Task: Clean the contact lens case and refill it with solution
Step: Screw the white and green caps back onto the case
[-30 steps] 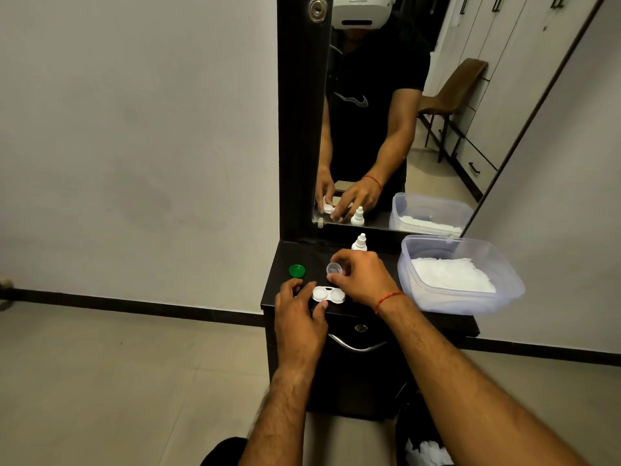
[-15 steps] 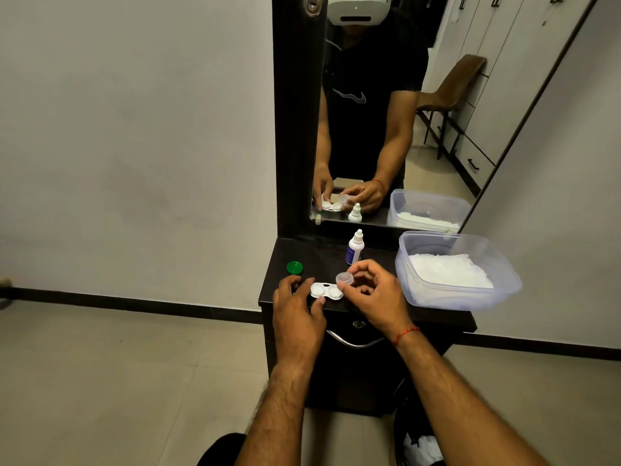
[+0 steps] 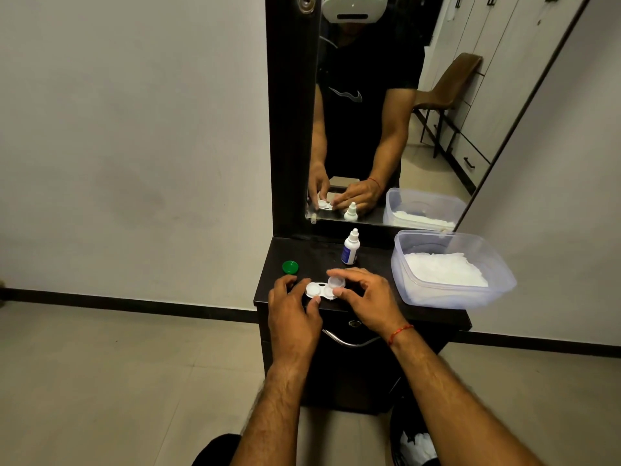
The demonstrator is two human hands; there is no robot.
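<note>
A white contact lens case lies on the dark dresser top near its front edge. My left hand holds the case's left end between thumb and fingers. My right hand pinches a clear round cap just above the case's right well. A green cap lies apart on the left of the top. The small white solution bottle stands upright behind the case.
A clear plastic tub holding white tissue sits on the right of the dresser. A tall mirror rises behind. A drawer handle is below the front edge. A bin with white waste stands on the floor.
My right hand has brought the clear cap down and left, from near the bottle to just over the case's right well. My left hand has stayed on the case.
</note>
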